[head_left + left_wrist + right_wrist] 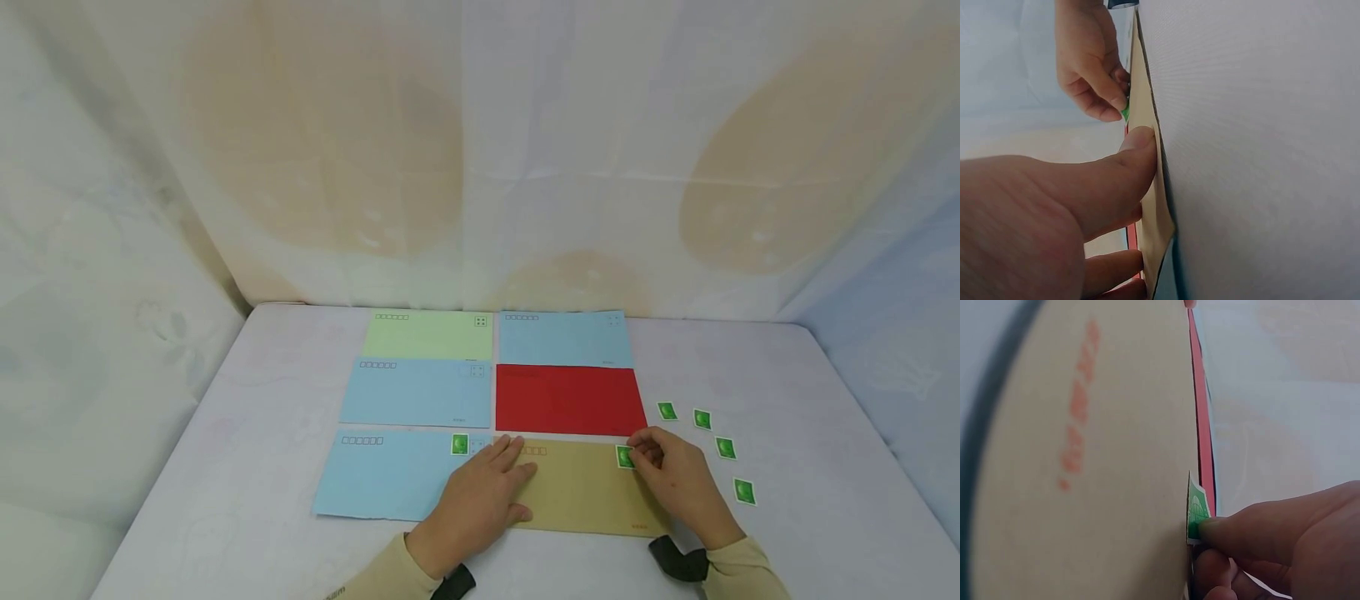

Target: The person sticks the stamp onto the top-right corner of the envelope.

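Tabletop (240,475) bears six envelopes (577,496); right hand (681,477) pinches one of six stamps (623,457).

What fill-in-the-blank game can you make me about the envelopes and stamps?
1. The stamp pinched by the right hand is mostly ____ with a white edge.
2. The envelope just beyond the tan envelope is coloured ____.
3. On the table, ____ loose stamps lie with no envelope under them.
4. The near left envelope, with a stamp on it, is coloured ____.

Missing words: green; red; four; blue.
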